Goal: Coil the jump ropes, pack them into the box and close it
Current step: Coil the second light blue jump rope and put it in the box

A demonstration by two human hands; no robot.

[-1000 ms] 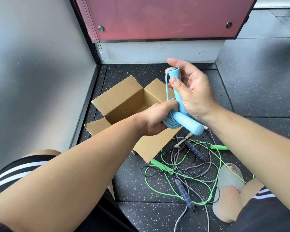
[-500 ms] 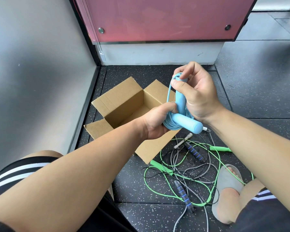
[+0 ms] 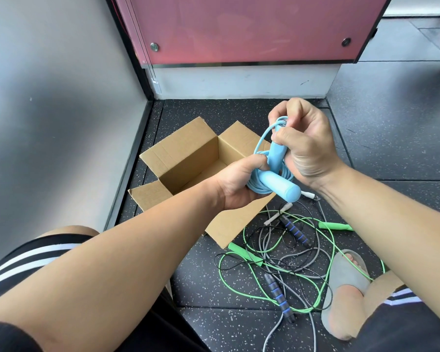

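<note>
**Blue rope bundled in both our hands by the box**

Nearest us, the black speckled rubber floor point(image 3: 214, 283) carries a grey slipper point(image 3: 346, 275) on our right foot. Just beside it lies a loose tangle: a green plastic-corded jump rope point(image 3: 244, 254) and a grey jump rope point(image 3: 276, 293) with blue-ringed black foam handles, their cords crossing. Above these, our left hand point(image 3: 236, 185) curls round the coil of the light-blue plastic jump rope point(image 3: 280, 185), one handle jutting toward us. Our right hand point(image 3: 305, 146) clamps the other handle upright, fingertips pinching the cord at its top. Behind the hands sits the open brown cardboard box point(image 3: 188, 153), flaps out, near the floor's far left corner. There a grey wall point(image 3: 48, 97) meets a white plinth point(image 3: 239, 82) under a red panel point(image 3: 239, 29).
</note>
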